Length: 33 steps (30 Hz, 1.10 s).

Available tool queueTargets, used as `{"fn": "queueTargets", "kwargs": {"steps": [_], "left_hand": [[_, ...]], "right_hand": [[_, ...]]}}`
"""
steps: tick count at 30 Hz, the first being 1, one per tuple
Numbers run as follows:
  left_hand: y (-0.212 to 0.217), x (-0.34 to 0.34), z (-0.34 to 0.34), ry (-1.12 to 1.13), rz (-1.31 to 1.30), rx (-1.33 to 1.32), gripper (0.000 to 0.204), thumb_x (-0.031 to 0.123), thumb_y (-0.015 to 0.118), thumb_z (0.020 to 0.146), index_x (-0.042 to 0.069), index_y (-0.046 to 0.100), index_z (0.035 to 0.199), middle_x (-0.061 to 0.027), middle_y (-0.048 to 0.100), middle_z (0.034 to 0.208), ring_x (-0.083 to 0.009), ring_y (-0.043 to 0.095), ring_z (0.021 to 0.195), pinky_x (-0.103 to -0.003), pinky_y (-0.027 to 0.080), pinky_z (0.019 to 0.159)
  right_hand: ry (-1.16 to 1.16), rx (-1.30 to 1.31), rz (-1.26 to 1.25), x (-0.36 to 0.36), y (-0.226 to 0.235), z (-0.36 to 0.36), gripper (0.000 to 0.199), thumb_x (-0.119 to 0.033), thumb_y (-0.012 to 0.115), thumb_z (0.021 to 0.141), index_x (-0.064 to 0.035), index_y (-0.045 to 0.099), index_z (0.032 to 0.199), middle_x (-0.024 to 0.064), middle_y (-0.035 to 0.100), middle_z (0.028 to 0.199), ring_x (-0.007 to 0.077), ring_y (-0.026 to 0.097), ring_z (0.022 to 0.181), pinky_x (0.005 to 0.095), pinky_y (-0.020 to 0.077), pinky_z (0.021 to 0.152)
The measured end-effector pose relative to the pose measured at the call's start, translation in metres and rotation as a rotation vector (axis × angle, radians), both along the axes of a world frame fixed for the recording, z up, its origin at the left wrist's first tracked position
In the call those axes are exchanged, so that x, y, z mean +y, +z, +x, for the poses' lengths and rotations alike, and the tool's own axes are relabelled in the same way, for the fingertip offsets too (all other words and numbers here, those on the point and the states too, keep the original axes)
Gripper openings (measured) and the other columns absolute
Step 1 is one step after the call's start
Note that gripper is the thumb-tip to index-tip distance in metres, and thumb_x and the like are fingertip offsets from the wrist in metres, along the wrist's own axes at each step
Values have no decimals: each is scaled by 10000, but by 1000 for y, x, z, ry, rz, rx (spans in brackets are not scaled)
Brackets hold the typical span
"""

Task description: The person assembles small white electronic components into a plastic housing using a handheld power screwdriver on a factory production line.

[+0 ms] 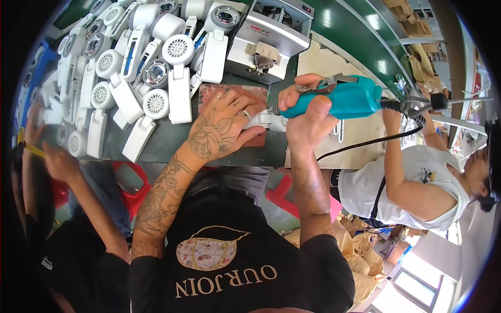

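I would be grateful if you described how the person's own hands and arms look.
The left hand is ungloved, with a line-drawn flower tattoo on its back and two rings; more tattoos cover the left forearm. The right hand is ungloved too, and the right forearm carries fainter line tattoos. Both upper arms wear black short sleeves.

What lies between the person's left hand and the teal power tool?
A white plastic part lies between the left hand and the teal power tool, partly over a reddish pad, as the head view shows.
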<state>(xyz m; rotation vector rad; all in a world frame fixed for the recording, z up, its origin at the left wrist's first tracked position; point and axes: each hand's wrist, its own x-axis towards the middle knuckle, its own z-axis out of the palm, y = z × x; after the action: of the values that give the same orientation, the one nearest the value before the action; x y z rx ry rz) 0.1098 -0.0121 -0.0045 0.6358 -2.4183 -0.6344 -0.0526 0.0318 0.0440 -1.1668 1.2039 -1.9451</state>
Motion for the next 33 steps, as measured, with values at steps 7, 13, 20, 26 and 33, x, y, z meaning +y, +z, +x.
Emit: {"fn": "queueTargets", "kwargs": {"steps": [7, 13, 20, 26, 33], "left_hand": [[1, 0, 0, -6, 38, 4, 435, 333, 724, 855, 117, 649, 1225, -67, 616, 1170, -295, 565, 1074, -416, 458, 920], [3, -1, -1, -9, 19, -23, 416, 353, 676, 890, 84, 657, 1207, -65, 609, 1091, -258, 552, 1028, -405, 441, 912], [5, -2, -4, 2, -6, -51, 408, 355, 680, 881, 77, 658, 1178, -68, 604, 1104, -261, 538, 1046, -416, 425, 919], [1, 1, 0, 23, -31, -24, 411, 353, 673, 889, 86, 643, 1200, -81, 599, 1130, -285, 550, 1062, -432, 441, 920], [3, 0, 5, 3, 18, 5, 365, 273, 628, 912, 107, 633, 1236, -88, 605, 1144, -301, 563, 1072, -429, 465, 904]], "right_hand": [[-41, 74, 67, 1, 5, 2, 790, -727, 609, 850, 35, 527, 1041, 67, 506, 670, 178, 503, 576, 333, 420, 538], [2, -34, 31, 1, -11, -1, 660, -612, 685, 871, 19, 530, 985, 72, 526, 686, 177, 516, 586, 323, 434, 547], [-22, -3, 59, -3, -15, 1, 563, -569, 651, 918, -27, 500, 931, 73, 501, 665, 188, 495, 559, 348, 431, 539], [-61, 43, 158, -7, 1, 2, 624, -599, 643, 910, 7, 528, 1000, 77, 523, 675, 198, 527, 580, 325, 435, 539], [-82, 160, -132, -73, 10, 8, 548, -518, 655, 941, 15, 549, 1009, 74, 562, 707, 185, 567, 617, 316, 485, 573]]}}
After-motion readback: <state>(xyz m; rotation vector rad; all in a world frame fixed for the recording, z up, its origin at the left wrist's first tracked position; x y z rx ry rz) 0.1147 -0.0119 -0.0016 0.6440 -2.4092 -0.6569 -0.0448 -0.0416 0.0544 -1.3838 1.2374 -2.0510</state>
